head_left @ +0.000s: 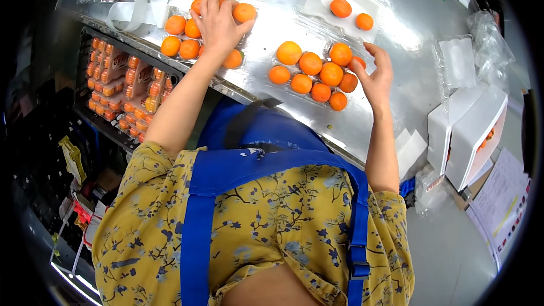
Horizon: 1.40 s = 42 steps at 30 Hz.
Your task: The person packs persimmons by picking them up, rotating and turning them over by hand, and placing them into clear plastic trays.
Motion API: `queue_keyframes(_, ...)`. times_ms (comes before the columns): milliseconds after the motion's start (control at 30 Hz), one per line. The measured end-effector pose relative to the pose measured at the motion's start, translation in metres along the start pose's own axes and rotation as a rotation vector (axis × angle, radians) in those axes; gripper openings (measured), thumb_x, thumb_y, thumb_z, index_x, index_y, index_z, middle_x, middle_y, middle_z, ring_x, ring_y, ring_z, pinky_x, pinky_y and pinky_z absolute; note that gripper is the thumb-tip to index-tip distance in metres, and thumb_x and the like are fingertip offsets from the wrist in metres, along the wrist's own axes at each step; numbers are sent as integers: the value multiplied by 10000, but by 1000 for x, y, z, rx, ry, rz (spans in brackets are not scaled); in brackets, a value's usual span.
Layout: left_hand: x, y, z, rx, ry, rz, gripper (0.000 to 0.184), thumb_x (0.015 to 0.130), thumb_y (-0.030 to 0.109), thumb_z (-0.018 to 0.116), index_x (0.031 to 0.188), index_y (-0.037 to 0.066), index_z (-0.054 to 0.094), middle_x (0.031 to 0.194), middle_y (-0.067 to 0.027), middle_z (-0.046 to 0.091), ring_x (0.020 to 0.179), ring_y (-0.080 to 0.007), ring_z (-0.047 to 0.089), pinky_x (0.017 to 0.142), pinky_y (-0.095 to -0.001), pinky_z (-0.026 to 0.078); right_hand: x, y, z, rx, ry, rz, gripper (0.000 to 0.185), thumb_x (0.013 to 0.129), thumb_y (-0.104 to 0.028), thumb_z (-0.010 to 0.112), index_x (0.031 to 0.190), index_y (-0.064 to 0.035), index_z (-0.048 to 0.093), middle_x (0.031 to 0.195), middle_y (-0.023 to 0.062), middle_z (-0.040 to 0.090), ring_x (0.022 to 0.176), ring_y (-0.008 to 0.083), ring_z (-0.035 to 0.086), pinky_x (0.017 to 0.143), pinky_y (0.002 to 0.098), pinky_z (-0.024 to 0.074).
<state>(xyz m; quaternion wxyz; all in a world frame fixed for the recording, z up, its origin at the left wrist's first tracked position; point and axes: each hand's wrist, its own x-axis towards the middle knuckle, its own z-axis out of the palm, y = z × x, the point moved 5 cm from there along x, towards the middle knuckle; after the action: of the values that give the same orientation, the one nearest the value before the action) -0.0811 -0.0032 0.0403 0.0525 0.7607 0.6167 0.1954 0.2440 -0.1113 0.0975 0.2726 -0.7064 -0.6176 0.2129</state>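
My left hand [218, 29] lies over the left clear plastic tray of oranges, fingers spread and touching fruit. An orange [245, 12] shows between its thumb and fingers; another orange [189, 49] sits in the near row. Part of that tray is hidden under the hand. At the far right corner of the second clear tray, my right hand [378, 76] is open, its thumb against an orange [358, 63] and the index finger apart from it. Several oranges [331, 73] fill this tray's cups.
Two loose oranges [341, 8] rest on a white padded lid beyond the right tray. A black crate [105, 127] of packed fruit boxes stands below the metal table [272, 0] at left. White foam boxes [473, 130] and plastic bags [490, 42] are at right.
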Motion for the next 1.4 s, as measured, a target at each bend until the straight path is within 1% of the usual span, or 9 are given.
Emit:
queue_keyframes(233,0,15,-31,-122,201,98,547,626,356,834,1050,91,612,1196,-78,534,1232,-309,395,1050,-515,238,3,-26,-6,74,65,-35,353,761,-82,711,1096,-18,622,1050,118,625,971,247,603,858,334,475)
queue_keyframes(300,0,36,-54,-357,208,150,545,646,202,831,1100,57,565,1145,-88,565,1130,-295,501,973,-411,385,2,-43,-4,175,50,-11,341,764,-68,703,1090,-6,622,1042,112,625,948,220,609,836,322,481)
queue_keyframes(400,-4,70,-82,-603,136,241,558,664,67,799,1158,32,540,1104,-111,603,993,-271,594,862,-345,479,1,-67,28,702,-165,95,424,801,10,653,1212,-5,545,1035,85,603,926,141,597,833,279,494)
queue_keyframes(633,-22,112,-104,-797,136,412,729,640,47,788,1298,24,475,1103,-131,608,963,-311,587,832,-373,479,6,-130,47,1176,-398,214,456,828,-12,672,1244,-23,487,1120,68,595,1008,129,589,870,283,487)
queue_keyframes(767,-29,108,-100,-882,116,314,821,678,34,788,1375,16,353,1197,-144,583,1104,-252,567,967,-374,434,4,-128,44,1262,-373,222,457,816,-1,689,1224,-34,486,1127,68,598,1040,128,580,901,286,474)
queue_keyframes(967,-30,109,-103,-806,72,288,679,675,69,795,1270,33,470,1226,-135,553,1108,-253,552,962,-366,437,3,-125,46,1331,-358,175,483,810,12,690,1227,-56,456,1138,69,593,1066,137,572,919,296,470)
queue_keyframes(1167,-26,110,-102,-938,23,158,484,677,109,787,1112,47,583,1106,-111,604,1045,-272,573,915,-358,456,0,-130,50,1476,-373,246,419,856,-15,642,1226,-47,448,1150,128,603,1066,222,607,898,322,492)
queue_keyframes(1267,-29,104,-85,-1110,-203,62,534,746,83,768,1207,-7,514,1177,-107,574,1119,-211,540,1008,-355,401,0,-130,44,1335,-390,261,423,903,-147,612,1260,-16,426,1153,159,594,1024,257,631,847,348,528)
queue_keyframes(1400,-30,103,-83,-1198,-243,27,522,765,79,760,1212,-22,511,1194,-104,568,1138,-193,526,1030,-349,384,0,-131,41,1338,-378,234,401,928,-189,569,1260,-13,427,1130,162,606,1011,272,645,826,339,531)
